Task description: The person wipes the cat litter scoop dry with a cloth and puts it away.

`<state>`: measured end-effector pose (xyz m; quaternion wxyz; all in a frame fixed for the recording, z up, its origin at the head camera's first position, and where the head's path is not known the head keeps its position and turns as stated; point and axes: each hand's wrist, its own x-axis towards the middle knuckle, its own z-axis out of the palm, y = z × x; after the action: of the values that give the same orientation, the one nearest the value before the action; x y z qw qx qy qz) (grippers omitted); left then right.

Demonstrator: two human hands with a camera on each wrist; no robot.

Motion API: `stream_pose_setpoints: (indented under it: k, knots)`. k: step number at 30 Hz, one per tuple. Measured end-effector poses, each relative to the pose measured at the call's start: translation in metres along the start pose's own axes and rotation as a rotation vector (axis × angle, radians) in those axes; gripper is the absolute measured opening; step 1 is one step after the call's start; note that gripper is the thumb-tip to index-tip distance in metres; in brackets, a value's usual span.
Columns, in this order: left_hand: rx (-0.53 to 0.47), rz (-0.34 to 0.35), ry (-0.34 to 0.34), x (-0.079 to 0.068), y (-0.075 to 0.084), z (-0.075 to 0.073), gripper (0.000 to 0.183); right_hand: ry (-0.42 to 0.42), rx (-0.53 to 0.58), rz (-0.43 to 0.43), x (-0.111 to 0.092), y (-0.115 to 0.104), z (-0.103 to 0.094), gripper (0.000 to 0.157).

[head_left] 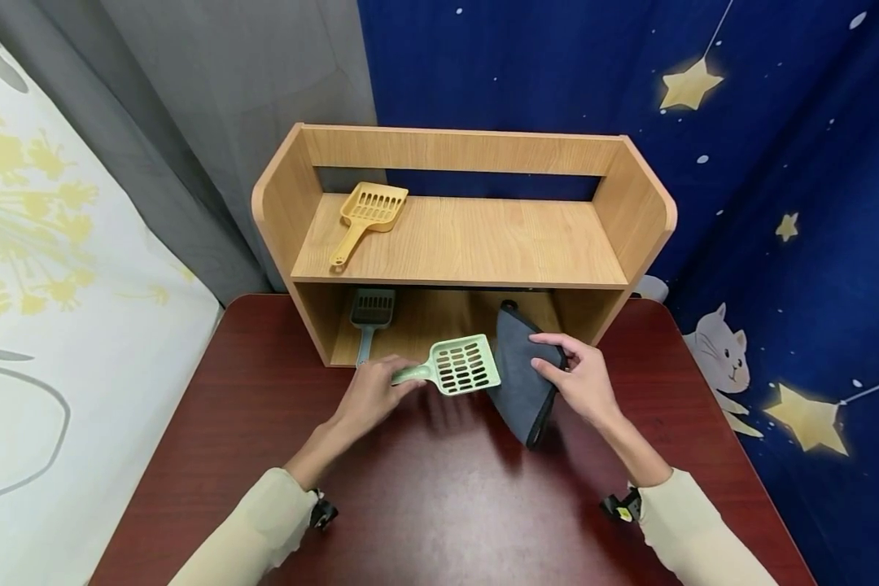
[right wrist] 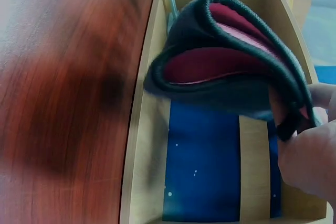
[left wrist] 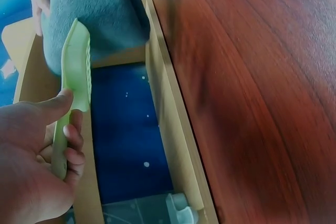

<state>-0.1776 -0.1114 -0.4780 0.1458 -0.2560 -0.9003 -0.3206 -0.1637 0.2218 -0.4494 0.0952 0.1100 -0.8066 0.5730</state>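
My left hand grips the handle of a light green slotted litter scoop, held over the table in front of the shelf. In my right hand a folded dark grey cloth is pinched by its edge, just right of the scoop head. The right wrist view shows the folded cloth's dark trim and pink inner side. From the left wrist view, the green scoop appears edge-on, overlapping the cloth.
A two-tier wooden shelf stands at the back of the dark red table. On its upper board lies a yellow litter scoop. A grey scoop lies on the lower level at left, behind my left hand. Curtains hang behind.
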Motion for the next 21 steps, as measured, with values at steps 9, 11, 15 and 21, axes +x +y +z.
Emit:
stream_pose_setpoints:
  k: [9, 11, 15, 21]
  knots:
    - [-0.018, -0.067, 0.031, 0.004, -0.003, -0.005, 0.026, 0.006, 0.141, -0.074, -0.022, -0.022, 0.010, 0.038]
    - [-0.029, -0.072, 0.041, 0.005, -0.001, -0.003, 0.026, 0.028, 0.196, -0.072, -0.024, -0.021, 0.019, 0.039]
    - [-0.060, -0.075, 0.057, 0.007, 0.003, 0.001, 0.024, 0.083, 0.255, -0.080, -0.027, -0.021, 0.040, 0.041]
    - [-0.089, -0.087, 0.065, 0.009, 0.011, 0.007, 0.023, 0.134, 0.331, -0.055, -0.032, -0.024, 0.072, 0.041]
